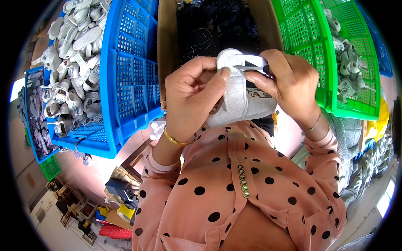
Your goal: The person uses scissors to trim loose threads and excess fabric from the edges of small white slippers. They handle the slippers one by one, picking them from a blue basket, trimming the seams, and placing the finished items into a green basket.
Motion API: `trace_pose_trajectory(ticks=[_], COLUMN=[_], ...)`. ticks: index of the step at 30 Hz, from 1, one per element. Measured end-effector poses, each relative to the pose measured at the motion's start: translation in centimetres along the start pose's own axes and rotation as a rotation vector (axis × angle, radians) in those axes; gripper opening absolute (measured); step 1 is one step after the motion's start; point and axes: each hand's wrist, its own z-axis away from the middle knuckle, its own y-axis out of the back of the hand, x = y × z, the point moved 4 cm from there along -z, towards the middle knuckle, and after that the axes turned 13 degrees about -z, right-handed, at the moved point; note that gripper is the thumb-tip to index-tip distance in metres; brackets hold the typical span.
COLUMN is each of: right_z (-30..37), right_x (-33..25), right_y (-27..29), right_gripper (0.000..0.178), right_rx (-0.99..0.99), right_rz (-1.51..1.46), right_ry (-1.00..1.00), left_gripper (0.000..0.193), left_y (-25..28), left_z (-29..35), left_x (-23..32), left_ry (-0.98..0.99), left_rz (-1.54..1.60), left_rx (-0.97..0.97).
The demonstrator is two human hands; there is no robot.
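Note:
A small light-grey fabric shoe (239, 102) is held up in front of my chest, with a printed or stitched pattern on its side. My left hand (190, 90) is closed around it, thumb pressing on the grey band near its rounded tab. At the other side, my right hand (291, 77) pinches the pale strap (253, 60) between thumb and bent forefinger. Something dark shows by these fingertips, mostly hidden, and I cannot make out what it is.
Beyond my hands stands a cardboard box (167, 54) holding dark scraps (213, 33) and loose threads. On the left, a blue plastic crate (111, 79) borders piled grey shoes (71, 67). At right, a green crate (328, 79) holds more grey shoes (349, 62).

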Motion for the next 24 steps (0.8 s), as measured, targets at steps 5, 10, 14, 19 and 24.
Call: trace_pose_trajectory(ticks=[5, 10, 14, 19, 24], right_z=[1.4, 0.2, 0.0, -0.7, -1.0], right_x=[2.6, 0.7, 0.0, -1.0, -1.4], right_y=[-1.0, 0.5, 1.3, 1.9, 2.3], right_gripper=[0.035, 0.043, 0.040, 0.042, 0.041], right_rx=[0.001, 0.001, -0.163, -0.169, -0.204], right_rz=[-1.331, -0.208, 0.078, 0.240, 0.300], right_ry=[-0.745, -0.113, -0.022, 0.045, 0.062], left_gripper=[0.011, 0.011, 0.011, 0.012, 0.012], left_y=[0.2, 0.3, 0.0, 0.0, -0.2], left_z=[-0.2, -0.4, -0.3, 0.0, 0.2], left_x=[-0.6, -0.3, 0.1, 0.2, 0.5], left_ry=[0.033, 0.045, 0.040, 0.026, 0.001], left_rz=[0.010, 0.019, 0.029, 0.028, -0.021], left_rx=[0.015, 0.031, 0.014, -0.001, 0.002])
